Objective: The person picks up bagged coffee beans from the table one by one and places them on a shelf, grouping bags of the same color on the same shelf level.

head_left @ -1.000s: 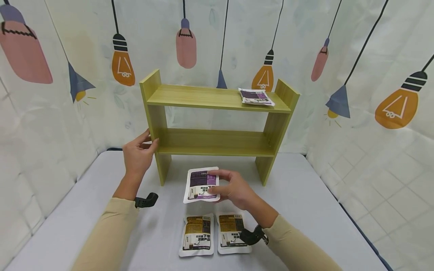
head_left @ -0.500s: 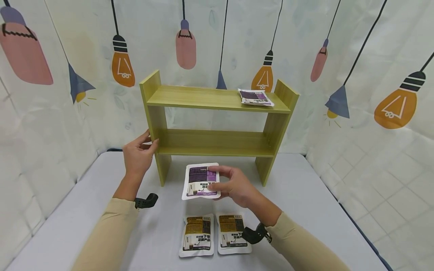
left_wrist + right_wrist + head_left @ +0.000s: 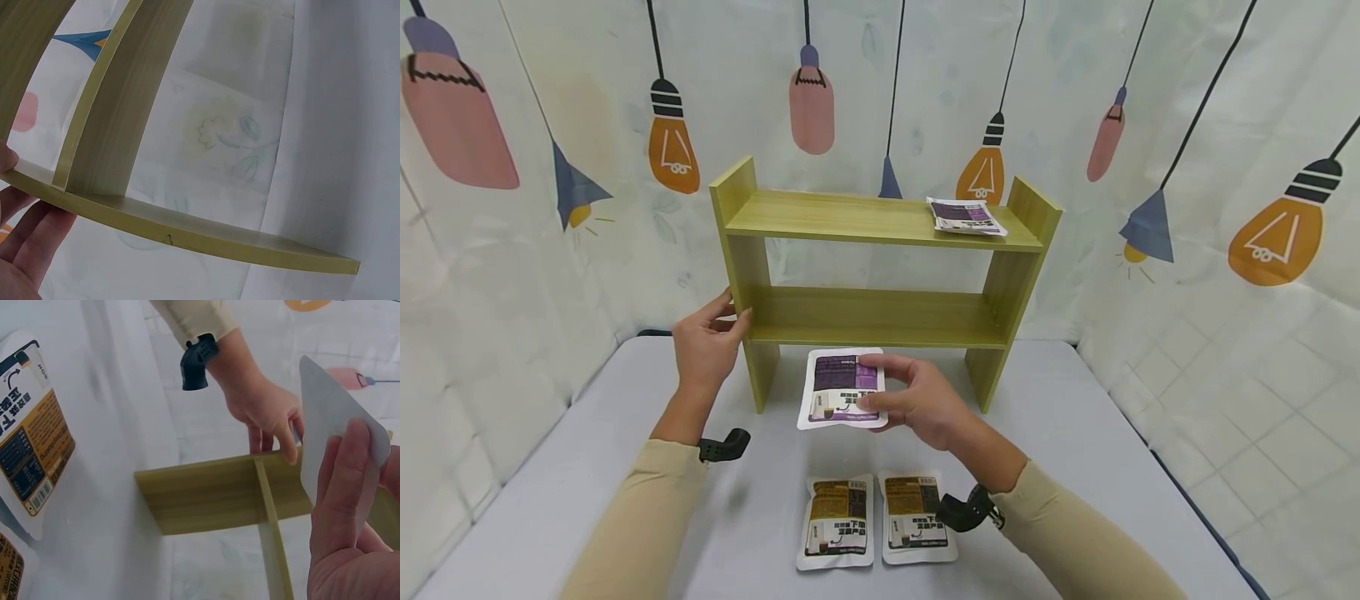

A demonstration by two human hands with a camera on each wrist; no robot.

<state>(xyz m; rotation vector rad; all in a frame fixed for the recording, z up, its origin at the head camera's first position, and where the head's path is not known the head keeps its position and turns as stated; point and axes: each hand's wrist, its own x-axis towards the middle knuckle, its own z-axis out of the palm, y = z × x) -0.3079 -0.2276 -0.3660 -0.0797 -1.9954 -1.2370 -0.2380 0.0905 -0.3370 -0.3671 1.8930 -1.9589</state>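
Purple pouch (image 3: 831, 388) — right fingers (image 3: 891, 365) pinch its edge.

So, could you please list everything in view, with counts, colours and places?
shelf: one, yellow-green, on the table
held pouch: one, purple and white, above the table
shelf pouch: at least one, purple and white, top board's right end
brown pouches: at least two, brown and white, side by side, near table
table: one, white, under the shelf
lamp-print walls: three, whitish, behind and beside table
wrist devices: two, black, on wrists
sleeves: two, beige, forearms
left hand: one, gripping shelf's left side
right hand: one, holding pouch
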